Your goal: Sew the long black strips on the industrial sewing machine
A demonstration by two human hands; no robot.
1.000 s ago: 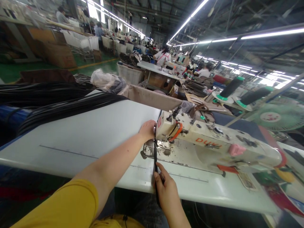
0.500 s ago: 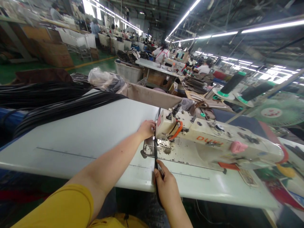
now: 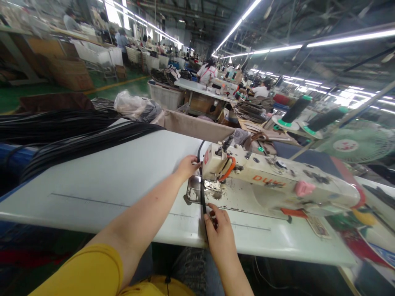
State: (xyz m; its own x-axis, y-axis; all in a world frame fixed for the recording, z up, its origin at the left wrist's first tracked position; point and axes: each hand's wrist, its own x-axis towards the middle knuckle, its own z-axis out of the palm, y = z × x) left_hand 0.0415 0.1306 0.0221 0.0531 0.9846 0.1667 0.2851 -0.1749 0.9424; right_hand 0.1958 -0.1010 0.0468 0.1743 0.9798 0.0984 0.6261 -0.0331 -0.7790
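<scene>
A narrow black strap (image 3: 203,193) runs front to back past the needle end of a white sewing machine (image 3: 265,174), crossing its metal plate. Behind the machine head, my left hand (image 3: 187,167) pinches the strap, its fingertips close to the machine's left face. At the table's front edge my right hand (image 3: 220,226) has thumb and fingers closed on the strap's near part. Something small and dark shows inside the right palm, too hidden to name. Beyond my left hand the strap's far part bows out to the left.
Many black straps (image 3: 92,142) lie heaped over the left side of the white table (image 3: 123,172). Behind it stands a beige fabric-lined bin (image 3: 197,125). Thread cones (image 3: 296,111) and a green fan (image 3: 354,144) are at right. Other people work farther back.
The strap's far part has curved into a bow to the left. My right hand's fingers have shifted along the strap, and the metallic glint in that hand is now mostly hidden.
</scene>
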